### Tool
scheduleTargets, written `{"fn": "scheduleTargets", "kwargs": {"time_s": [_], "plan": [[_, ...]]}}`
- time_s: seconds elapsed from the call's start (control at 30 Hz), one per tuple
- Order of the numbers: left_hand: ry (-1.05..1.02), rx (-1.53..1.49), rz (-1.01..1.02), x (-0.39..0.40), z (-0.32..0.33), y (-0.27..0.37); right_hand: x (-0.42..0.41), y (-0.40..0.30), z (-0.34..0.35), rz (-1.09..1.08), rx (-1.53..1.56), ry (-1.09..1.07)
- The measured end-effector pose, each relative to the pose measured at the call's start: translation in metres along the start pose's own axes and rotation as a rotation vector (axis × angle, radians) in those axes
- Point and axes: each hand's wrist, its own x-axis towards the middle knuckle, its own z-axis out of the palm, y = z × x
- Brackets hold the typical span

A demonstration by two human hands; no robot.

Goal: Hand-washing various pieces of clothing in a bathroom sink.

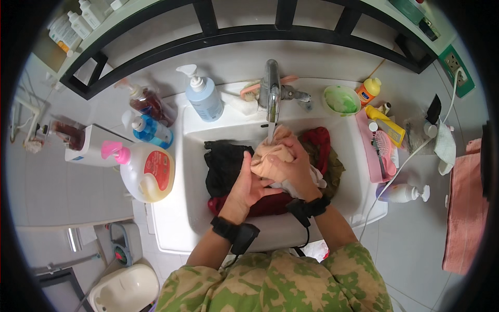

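Note:
My right hand (pixel 299 167) grips a bunched peach-coloured cloth (pixel 269 158) under the faucet (pixel 272 91), and water runs down onto it. Palm up, with fingers spread, my left hand (pixel 249 187) is just below and left of the cloth; whether it touches the cloth is hard to tell. Beneath both hands, several garments lie in the white sink (pixel 347 210). A black one (pixel 226 165) is at the left, a dark red one (pixel 269 204) at the front. To the right are an olive-brown garment (pixel 334 169) and a red cloth (pixel 320 146). A white cloth (pixel 290 189) is partly hidden by my right hand.
Left of the basin stand a large pink-pump detergent bottle (pixel 148 171), a blue soap bottle (pixel 154 130) and a pale blue pump bottle (pixel 204 99). At the right are a green bowl (pixel 342 100) and a pink tray (pixel 362 148). A white cable (pixel 401 167) hangs across the right edge.

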Motion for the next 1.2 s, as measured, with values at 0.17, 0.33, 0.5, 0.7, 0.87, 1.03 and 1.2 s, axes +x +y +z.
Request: {"fn": "scheduleTargets", "kwargs": {"time_s": [0.17, 0.33, 0.5, 0.7, 0.87, 1.03, 1.2], "plan": [[-0.215, -0.23, 0.196, 0.028, -0.014, 0.009, -0.022, -0.02, 0.02, -0.33, -0.124, -0.206], [-0.246, -0.246, 0.31, 0.044, -0.029, 0.004, -0.028, -0.013, 0.015, -0.096, 0.025, -0.167], [0.119, -0.025, 0.495, 0.039, 0.006, 0.0, -0.024, 0.005, 0.009, 0.3, 0.776, 0.231], [0.526, 0.636, 0.935, 0.04, 0.025, -0.019, -0.012, 0.027, 0.008, 0.454, 0.562, 0.27], [0.55, 0.807, 0.993, 0.049, 0.009, -0.024, -0.002, 0.031, 0.0, 0.242, -0.028, 0.099], [0.641, 1.113, 0.823, 0.047, -0.004, -0.011, 0.001, 0.041, 0.0, 0.223, -0.299, 0.078], [0.692, 1.926, 1.015, 0.056, -0.07, 0.032, 0.022, 0.031, 0.007, -0.184, -0.239, 0.141]]}}
